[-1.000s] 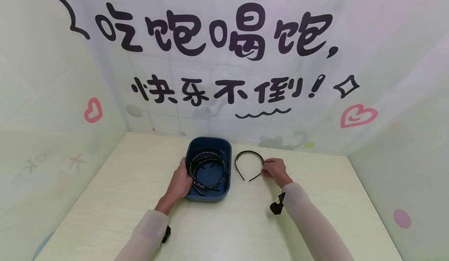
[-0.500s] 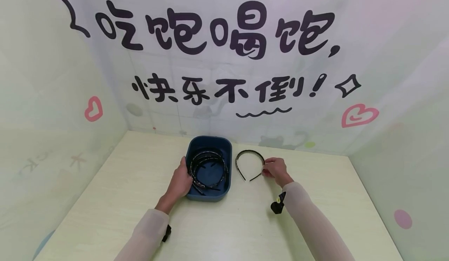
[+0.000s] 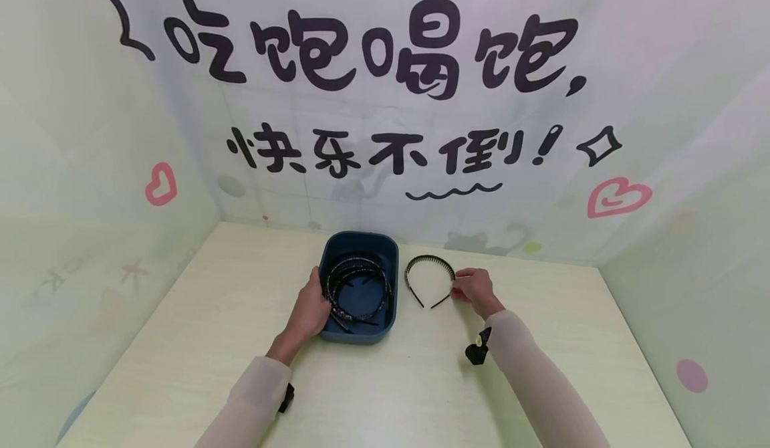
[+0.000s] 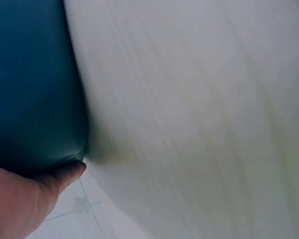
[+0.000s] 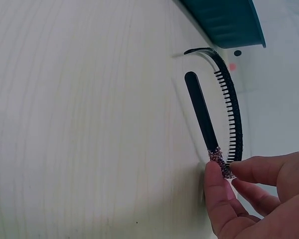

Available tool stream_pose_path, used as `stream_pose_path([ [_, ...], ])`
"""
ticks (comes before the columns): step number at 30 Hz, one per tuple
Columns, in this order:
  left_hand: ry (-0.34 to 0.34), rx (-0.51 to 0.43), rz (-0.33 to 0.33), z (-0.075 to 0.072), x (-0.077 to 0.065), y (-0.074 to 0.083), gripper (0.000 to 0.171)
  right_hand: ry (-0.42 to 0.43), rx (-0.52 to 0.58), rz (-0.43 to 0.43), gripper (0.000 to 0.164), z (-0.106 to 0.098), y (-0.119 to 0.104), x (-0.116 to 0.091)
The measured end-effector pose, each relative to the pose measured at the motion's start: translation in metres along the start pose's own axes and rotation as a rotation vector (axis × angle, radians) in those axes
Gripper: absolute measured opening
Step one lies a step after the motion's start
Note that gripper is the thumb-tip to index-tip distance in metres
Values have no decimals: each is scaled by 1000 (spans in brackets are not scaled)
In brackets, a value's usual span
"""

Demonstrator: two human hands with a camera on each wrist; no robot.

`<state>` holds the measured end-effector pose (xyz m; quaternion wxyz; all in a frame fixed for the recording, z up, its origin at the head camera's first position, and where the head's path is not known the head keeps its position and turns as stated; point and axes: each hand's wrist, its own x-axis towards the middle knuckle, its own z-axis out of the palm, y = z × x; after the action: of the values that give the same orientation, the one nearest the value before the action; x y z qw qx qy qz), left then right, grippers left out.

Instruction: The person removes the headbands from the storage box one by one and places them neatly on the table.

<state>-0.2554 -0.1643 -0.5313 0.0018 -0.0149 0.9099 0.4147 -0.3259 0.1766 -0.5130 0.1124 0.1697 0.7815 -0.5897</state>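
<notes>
The head camera looks from above, forward and down, over the table [image 3: 415, 394] to the lettered wall [image 3: 385, 114]. The left wrist camera is very near to the blue bin [image 4: 35, 89] and sees its side. The right wrist camera looks closely at the right hand [image 5: 279, 209] and the headband [image 5: 236, 114], which the head view shares from farther away. All three views include the bin.

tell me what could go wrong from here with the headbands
The right hand pinches the toothed headband at one side, so it might twist or slip.

Its teeth could snag the overlapping headbands if put in the blue bin.
</notes>
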Motion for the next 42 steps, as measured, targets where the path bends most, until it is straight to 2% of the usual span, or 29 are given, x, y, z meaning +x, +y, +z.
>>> stream_pose_path([
  [12,10,16,18,1,1,0,67,3,-28,2,34,-1,2,3],
  [19,4,15,16,0,2,0,69,50,-105,-44,34,0,-6,0],
  [22,1,15,12,0,2,0,70,58,-100,-76,37,4,-12,-1],
  [25,-3,19,9,-2,1,0,70,42,-46,-100,39,11,-20,-1],
  [29,-1,29,3,-3,1,1,70,-22,71,-131,40,25,-35,-5],
  [34,4,29,7,-4,0,1,71,-161,217,-156,39,47,-57,-17],
  [38,-2,21,16,-2,0,1,71,-284,288,-125,44,62,-70,-24],
  [42,-3,18,17,0,0,0,70,-420,302,-62,54,74,-77,-28],
])
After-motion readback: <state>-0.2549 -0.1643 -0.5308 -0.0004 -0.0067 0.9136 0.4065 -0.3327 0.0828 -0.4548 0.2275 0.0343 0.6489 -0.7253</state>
